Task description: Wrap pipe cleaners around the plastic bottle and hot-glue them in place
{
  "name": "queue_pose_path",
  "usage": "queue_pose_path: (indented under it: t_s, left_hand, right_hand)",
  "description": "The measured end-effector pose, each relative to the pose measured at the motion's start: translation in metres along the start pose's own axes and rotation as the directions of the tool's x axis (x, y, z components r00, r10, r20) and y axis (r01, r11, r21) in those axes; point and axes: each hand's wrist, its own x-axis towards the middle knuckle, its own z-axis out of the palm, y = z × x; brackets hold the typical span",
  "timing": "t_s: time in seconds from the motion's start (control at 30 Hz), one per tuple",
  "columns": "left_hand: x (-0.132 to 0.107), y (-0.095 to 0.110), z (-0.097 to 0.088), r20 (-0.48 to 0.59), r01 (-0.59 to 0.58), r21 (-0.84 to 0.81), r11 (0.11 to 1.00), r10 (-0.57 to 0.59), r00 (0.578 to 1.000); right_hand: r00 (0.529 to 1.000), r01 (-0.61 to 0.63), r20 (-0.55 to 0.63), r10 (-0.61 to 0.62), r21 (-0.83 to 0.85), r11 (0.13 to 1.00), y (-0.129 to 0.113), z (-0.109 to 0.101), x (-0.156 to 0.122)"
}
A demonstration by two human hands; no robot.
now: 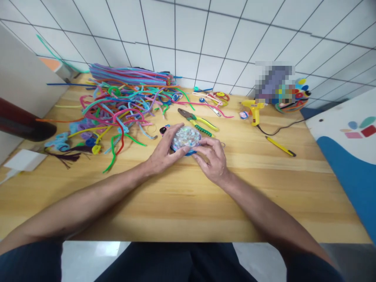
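Note:
Both my hands rest on the wooden table [182,203] around a round, glittery iridescent disc [185,138] with a blue rim. My left hand [164,153] curls round the disc's left and near side, fingers closed on it. On the right edge, my right hand [214,158] pinches the disc with thumb and fingertips. A small dark bead-like piece [163,129] sits just left of the disc.
A large heap of coloured pipe cleaners [123,105] covers the far left. Green-handled pliers [197,120] lie behind the disc. A yellow glue gun [254,109] with cord, a yellow knife [280,146] and a colourful ball [296,96] are far right. White paper [25,159] lies left.

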Motion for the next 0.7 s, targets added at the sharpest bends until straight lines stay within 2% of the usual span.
queue_pose_path:
  t_s: [0.2,0.43,0.57,0.7]
  left_hand:
    - [0.003,-0.004,0.003,-0.007,-0.057,-0.007,0.998,0.057,0.998]
    - [0.01,-0.014,-0.001,0.011,-0.094,-0.081,0.992,0.095,0.995]
    - [0.007,-0.003,-0.005,0.048,-0.055,-0.034,0.998,0.056,0.997]
    - [0.002,0.009,-0.005,0.077,-0.022,-0.024,0.999,0.024,0.997]
  right_hand:
    - [0.999,0.036,-0.025,-0.037,-0.013,0.999,-0.003,-0.002,0.003]
    - [1.0,-0.006,0.007,0.006,-0.033,0.999,0.004,-0.006,0.001]
    - [1.0,-0.021,0.003,0.021,-0.022,1.0,0.005,-0.007,0.001]
    - [1.0,0.029,0.005,-0.029,-0.025,0.999,0.0,-0.008,0.003]
